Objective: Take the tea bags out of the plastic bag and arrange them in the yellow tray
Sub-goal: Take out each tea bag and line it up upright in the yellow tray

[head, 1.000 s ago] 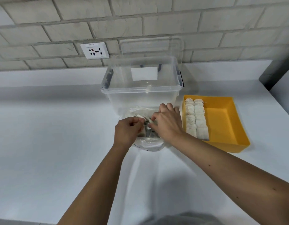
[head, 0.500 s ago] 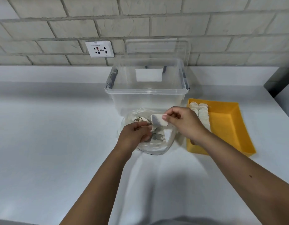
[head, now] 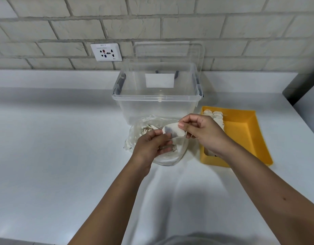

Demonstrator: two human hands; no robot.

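Where the crinkly plastic bag (head: 167,158) slumps, a flat papery tea bag (head: 174,131) hangs between two hands.
Left hand (head: 150,146) and right hand (head: 202,132) curl their fingers (head: 186,123), pinching its ends.

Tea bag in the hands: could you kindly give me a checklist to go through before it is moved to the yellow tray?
1. Grip: the right hand pinches the tea bag at its right end: ok.
2. Release: the left hand is off the tea bag: not ok, its fingers hold the left end.
3. The tea bag is lifted above the plastic bag: ok.
4. Bare floor in the yellow tray beside the row of tea bags: ok.
5. The row lies tidy: cannot tell, the right hand hides part of it.
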